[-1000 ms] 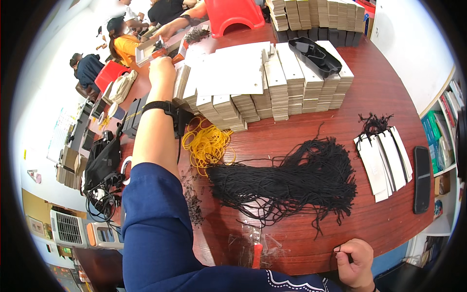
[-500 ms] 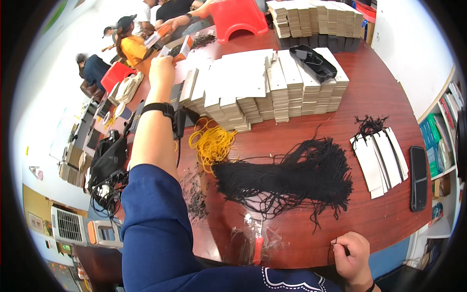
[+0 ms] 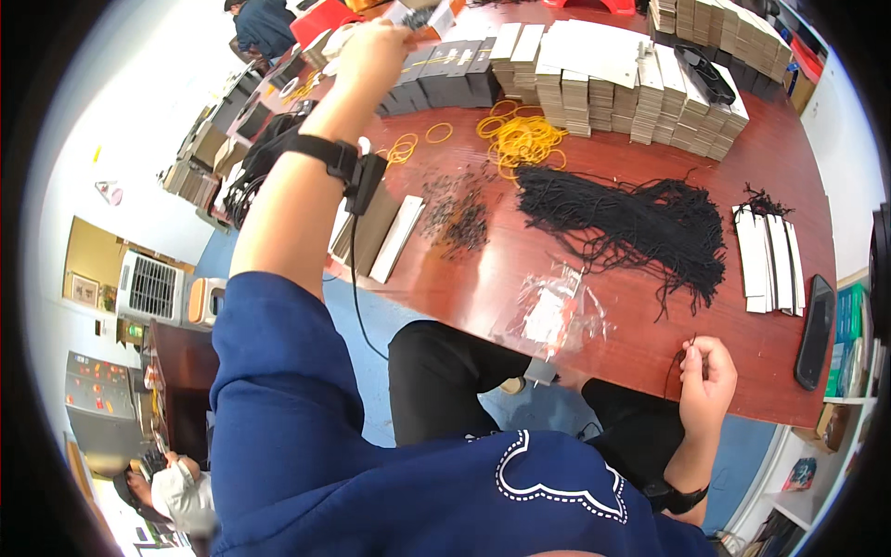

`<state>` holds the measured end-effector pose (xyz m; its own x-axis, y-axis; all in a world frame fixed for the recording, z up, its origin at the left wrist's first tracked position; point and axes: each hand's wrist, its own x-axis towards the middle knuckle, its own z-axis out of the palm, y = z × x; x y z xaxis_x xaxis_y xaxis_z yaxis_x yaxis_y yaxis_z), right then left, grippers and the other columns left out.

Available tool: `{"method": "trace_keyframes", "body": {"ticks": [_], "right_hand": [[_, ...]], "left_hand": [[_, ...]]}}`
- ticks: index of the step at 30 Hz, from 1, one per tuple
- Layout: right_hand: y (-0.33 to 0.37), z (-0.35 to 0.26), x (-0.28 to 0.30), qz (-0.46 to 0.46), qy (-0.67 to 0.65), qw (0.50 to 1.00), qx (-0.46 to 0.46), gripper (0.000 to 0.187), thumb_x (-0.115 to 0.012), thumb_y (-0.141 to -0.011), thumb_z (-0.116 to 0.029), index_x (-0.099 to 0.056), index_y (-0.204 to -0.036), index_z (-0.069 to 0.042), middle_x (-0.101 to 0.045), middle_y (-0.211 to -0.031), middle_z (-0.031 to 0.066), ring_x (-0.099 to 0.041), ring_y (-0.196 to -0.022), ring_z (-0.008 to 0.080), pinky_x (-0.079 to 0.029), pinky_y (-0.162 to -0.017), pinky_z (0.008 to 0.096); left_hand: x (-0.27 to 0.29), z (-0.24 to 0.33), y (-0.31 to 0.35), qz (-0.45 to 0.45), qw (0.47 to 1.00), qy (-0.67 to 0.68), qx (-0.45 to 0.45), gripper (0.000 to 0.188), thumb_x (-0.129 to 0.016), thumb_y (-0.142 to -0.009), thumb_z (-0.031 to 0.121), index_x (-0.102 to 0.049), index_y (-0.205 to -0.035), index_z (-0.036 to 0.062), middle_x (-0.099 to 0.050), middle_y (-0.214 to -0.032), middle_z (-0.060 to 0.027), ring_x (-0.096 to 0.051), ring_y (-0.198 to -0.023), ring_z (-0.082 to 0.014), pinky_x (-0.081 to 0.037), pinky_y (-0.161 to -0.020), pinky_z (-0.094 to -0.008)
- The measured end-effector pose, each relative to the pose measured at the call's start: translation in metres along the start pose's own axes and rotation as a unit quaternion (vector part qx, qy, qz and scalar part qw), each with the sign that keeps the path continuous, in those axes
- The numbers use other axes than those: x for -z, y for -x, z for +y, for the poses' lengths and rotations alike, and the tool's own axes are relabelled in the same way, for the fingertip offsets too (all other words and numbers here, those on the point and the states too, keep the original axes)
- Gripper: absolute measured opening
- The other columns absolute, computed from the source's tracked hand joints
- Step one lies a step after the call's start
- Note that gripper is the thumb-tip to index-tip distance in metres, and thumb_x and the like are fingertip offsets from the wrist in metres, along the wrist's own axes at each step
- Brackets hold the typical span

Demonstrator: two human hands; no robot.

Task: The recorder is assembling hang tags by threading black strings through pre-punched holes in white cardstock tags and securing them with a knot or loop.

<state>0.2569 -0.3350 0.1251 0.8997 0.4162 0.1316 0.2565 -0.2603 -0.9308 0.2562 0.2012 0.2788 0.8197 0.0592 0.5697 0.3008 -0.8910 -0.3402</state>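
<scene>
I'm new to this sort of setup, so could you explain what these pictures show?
There's no machine here, just a person's two bare hands. Every picture comes from a wide camera worn on the person's head, looking down, which is why straight edges bend.

On the red-brown table lie a pile of black cords, yellow bands, stacks of board, small black bits and white cards with black cord at their top.

The right hand, near the table's edge, pinches a thin cord. The left hand reaches to a box at the top; whether it grips it, I can't tell.
</scene>
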Motion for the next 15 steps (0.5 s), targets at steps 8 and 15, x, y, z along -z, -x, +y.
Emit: {"method": "trace_keyframes", "body": {"ticks": [8, 15], "right_hand": [[0.002, 0.008, -0.004, 0.014, -0.031, 0.999, 0.011, 0.008, -0.055, -0.09, -0.003, -0.057, -0.083, 0.0, -0.047, -0.07, -0.0041, -0.039, -0.06, 0.0019, -0.033, -0.054, 0.0183], [-0.001, 0.008, -0.007, 0.017, -0.055, 0.998, 0.034, 0.008, -0.057, -0.089, -0.003, -0.058, -0.082, -0.001, -0.047, -0.069, -0.0049, -0.039, -0.059, 0.0016, -0.033, -0.052, 0.0183]], "left_hand": [[0.002, 0.04, 0.101, -0.136, 0.989, -0.011, 0.063, 0.012, -0.059, -0.077, 0.011, -0.069, -0.082, 0.0075, -0.062, -0.084, -0.0136, -0.061, -0.084, -0.0321, -0.05, -0.074, -0.0398], [-0.028, 0.066, 0.108, -0.192, 0.966, -0.009, 0.171, 0.019, -0.056, -0.077, 0.006, -0.07, -0.088, -0.0008, -0.066, -0.093, -0.0206, -0.065, -0.087, -0.0364, -0.054, -0.077, -0.0413]]}}
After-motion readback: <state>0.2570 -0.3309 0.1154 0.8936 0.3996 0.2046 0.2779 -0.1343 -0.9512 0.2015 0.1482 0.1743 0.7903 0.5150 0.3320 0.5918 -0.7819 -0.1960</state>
